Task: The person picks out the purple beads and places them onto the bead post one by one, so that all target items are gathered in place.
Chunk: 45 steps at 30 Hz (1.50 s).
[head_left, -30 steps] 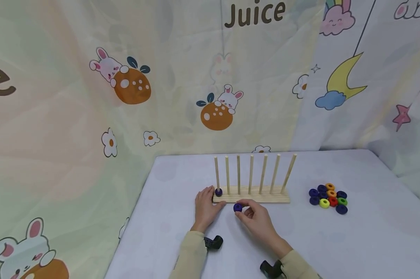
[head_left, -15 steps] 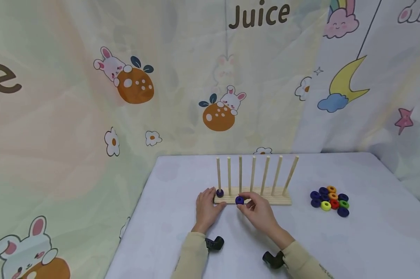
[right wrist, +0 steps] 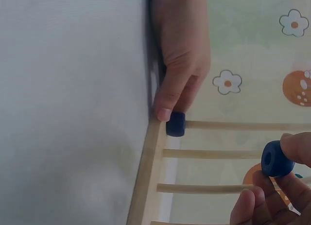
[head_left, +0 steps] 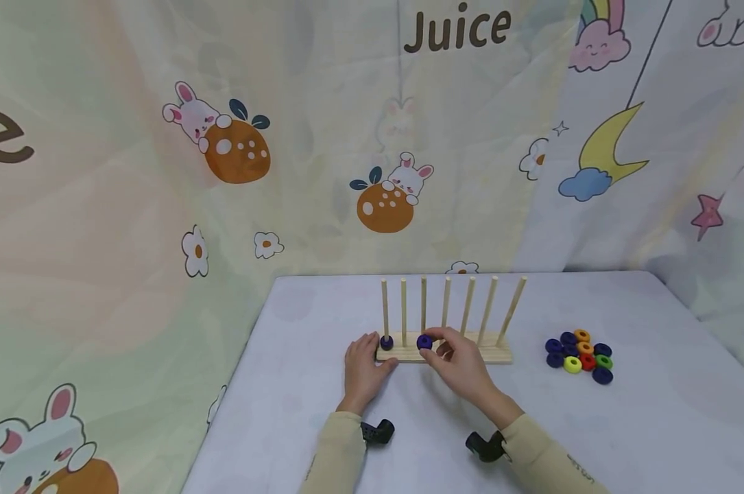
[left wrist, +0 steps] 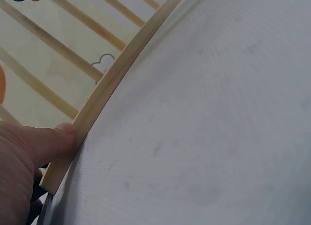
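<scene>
The left hand (head_left: 362, 367) is gripping a peg rack (head_left: 407, 355) by one end. The right hand (head_left: 463, 360) is pinching a blue bead (head_left: 424, 342).

You wear long sleeves in plain pale beige, the left sleeve (head_left: 337, 453) and right sleeve (head_left: 547, 454) both reaching the wrist. Small dark lettering (head_left: 580, 469), too small to read, runs along the right one. Your left hand (head_left: 362, 374) and right hand (head_left: 461, 366) are bare. Beside the cuffs sit a black left wrist device (head_left: 379, 432) and matching right wrist device (head_left: 486, 447), stubby and bent.
</scene>
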Each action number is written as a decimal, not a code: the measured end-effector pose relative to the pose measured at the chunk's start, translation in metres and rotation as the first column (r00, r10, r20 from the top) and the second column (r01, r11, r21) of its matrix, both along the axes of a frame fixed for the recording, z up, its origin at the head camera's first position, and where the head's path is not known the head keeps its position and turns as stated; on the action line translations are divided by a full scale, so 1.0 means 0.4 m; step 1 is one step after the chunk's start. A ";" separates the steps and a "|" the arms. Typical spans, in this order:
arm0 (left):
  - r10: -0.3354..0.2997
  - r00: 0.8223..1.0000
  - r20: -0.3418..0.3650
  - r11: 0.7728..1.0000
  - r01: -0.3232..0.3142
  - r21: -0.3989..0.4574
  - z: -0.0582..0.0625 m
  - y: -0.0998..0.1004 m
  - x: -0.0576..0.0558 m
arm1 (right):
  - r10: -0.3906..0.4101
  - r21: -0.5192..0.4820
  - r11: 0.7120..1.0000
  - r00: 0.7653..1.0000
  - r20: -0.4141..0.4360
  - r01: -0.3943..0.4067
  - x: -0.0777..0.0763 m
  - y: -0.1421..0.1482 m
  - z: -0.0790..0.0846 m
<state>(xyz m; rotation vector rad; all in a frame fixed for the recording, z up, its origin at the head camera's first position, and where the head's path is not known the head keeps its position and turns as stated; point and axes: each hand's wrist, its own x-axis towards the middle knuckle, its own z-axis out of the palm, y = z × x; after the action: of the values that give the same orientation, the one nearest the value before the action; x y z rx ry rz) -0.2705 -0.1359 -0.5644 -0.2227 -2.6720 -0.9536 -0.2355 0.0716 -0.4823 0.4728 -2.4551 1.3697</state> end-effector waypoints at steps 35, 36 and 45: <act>-0.004 1.000 0.002 1.000 0.005 -0.016 0.019 0.002 0.004 | 0.044 0.056 0.998 0.991 -0.127 -0.037 -0.033 -0.012 0.133; -0.003 1.000 0.002 1.000 0.003 -0.017 0.019 0.001 0.004 | 0.045 0.057 0.998 0.990 -0.130 -0.038 -0.035 -0.012 0.136; -0.007 1.000 -0.026 1.000 0.007 0.001 0.019 -0.002 0.011 | 0.029 0.050 0.999 0.986 -0.162 -0.021 -0.047 -0.027 0.167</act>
<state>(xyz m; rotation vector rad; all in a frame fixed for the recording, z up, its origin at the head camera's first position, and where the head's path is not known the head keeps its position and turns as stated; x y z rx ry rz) -0.2661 -0.1367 -0.5568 -0.2433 -2.6485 -0.9478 -0.2544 0.0610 -0.4156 0.6031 -2.3613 1.2323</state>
